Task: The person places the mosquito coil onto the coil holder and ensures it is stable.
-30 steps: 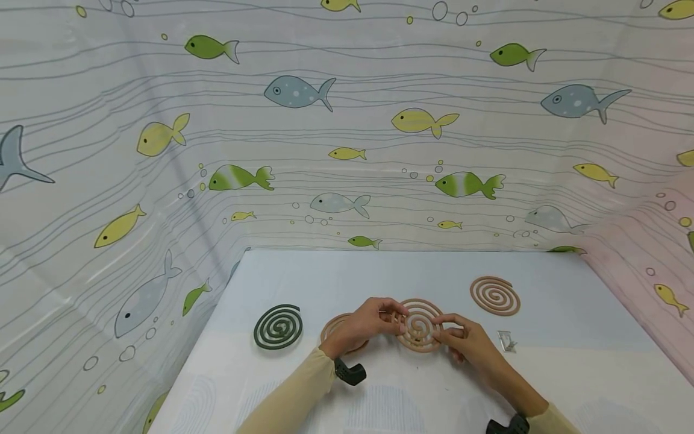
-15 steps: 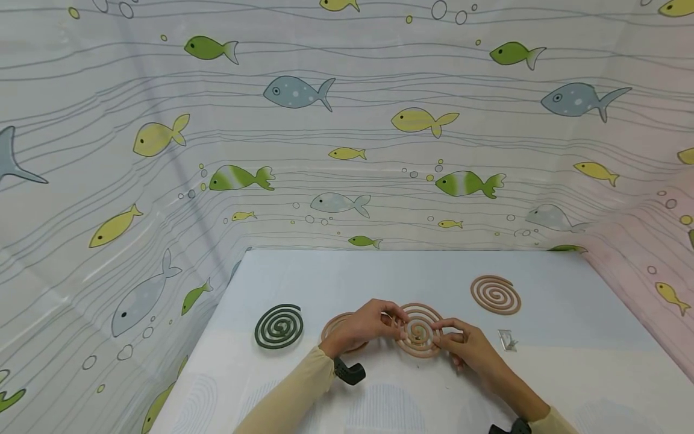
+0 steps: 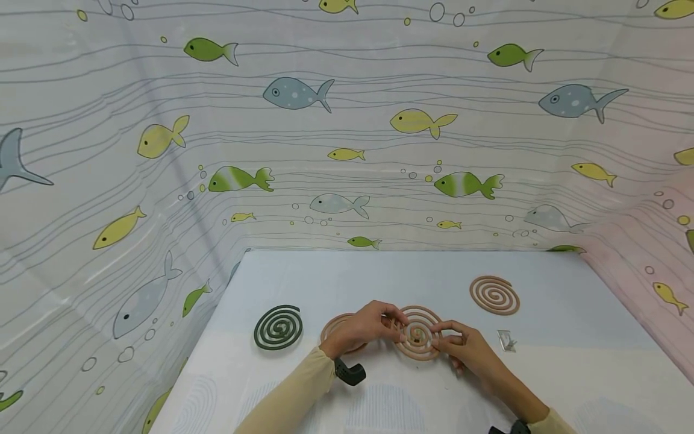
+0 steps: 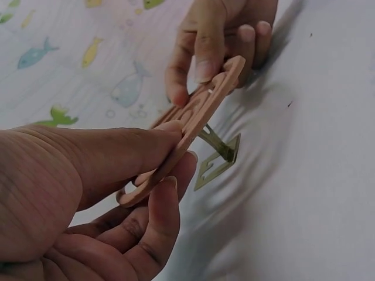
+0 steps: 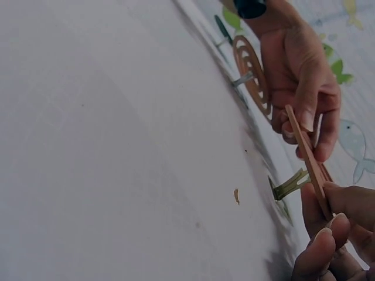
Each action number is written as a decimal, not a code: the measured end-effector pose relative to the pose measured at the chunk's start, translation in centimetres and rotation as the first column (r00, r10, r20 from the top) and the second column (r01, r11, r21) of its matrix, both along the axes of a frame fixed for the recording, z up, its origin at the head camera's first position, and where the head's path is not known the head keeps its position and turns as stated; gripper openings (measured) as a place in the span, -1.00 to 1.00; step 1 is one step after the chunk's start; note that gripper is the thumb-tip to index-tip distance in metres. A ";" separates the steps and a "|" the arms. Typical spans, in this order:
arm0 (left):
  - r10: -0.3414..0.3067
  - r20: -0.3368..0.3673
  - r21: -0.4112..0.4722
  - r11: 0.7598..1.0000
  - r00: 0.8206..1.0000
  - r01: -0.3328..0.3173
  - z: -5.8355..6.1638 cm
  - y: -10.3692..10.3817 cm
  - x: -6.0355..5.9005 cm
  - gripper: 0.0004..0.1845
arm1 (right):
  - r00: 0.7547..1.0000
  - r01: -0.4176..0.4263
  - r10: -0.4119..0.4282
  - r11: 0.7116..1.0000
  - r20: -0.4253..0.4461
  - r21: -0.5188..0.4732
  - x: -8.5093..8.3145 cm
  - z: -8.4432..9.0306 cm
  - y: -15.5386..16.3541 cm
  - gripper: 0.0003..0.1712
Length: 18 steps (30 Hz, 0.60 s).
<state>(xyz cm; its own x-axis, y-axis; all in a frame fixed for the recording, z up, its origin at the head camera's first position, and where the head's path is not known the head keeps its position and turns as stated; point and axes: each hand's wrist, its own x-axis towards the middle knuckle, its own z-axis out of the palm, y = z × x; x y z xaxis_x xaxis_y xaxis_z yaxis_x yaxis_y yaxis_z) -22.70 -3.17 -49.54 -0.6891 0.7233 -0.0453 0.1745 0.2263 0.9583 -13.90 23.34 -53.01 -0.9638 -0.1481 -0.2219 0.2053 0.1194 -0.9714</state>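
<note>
In the head view, a brown mosquito coil (image 3: 417,358) is held between both hands above the white table. My left hand (image 3: 364,327) pinches its left side between thumb and fingers. On the opposite side, my right hand (image 3: 470,349) pinches the rim with thumb and fingertips. Below the coil, the left wrist view shows a small metal coil stand (image 4: 221,146), its base plate on the table and its upright reaching the coil's underside. The right wrist view has the same upright under the tilted coil; whether it is in the coil's centre is hard to tell.
A second brown coil (image 3: 323,333), raised on its own stand, is partly hidden by the left hand. Further left is a dark green coil (image 3: 257,331). Another brown coil (image 3: 494,295) lies at the back right, with a loose metal stand (image 3: 506,341) in front of it.
Both hands and the held coil have shifted slightly toward the front of the table. The other coils and the loose stand have stayed put.
</note>
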 end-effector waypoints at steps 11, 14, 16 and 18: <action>0.013 0.000 -0.019 1.000 1.000 -0.013 -0.2 0.2 0.0 -0.71 | 1.000 -0.015 0.015 1.000 0.011 0.019 0.0 0.0 0.0 -0.42; 0.018 0.011 -0.018 1.000 1.000 -0.018 -0.2 0.2 0.1 -0.71 | 1.000 -0.022 0.021 0.999 0.013 0.027 0.0 0.0 0.1 -0.42; 0.016 0.013 -0.018 1.000 1.000 -0.016 -0.1 0.2 0.1 -0.71 | 1.000 -0.026 0.025 0.999 0.009 0.034 0.0 0.0 0.1 -0.43; 0.013 0.013 -0.018 1.000 1.000 -0.013 -0.1 0.2 0.1 -0.71 | 1.000 -0.027 0.027 0.999 0.005 0.041 0.0 -0.1 0.1 -0.43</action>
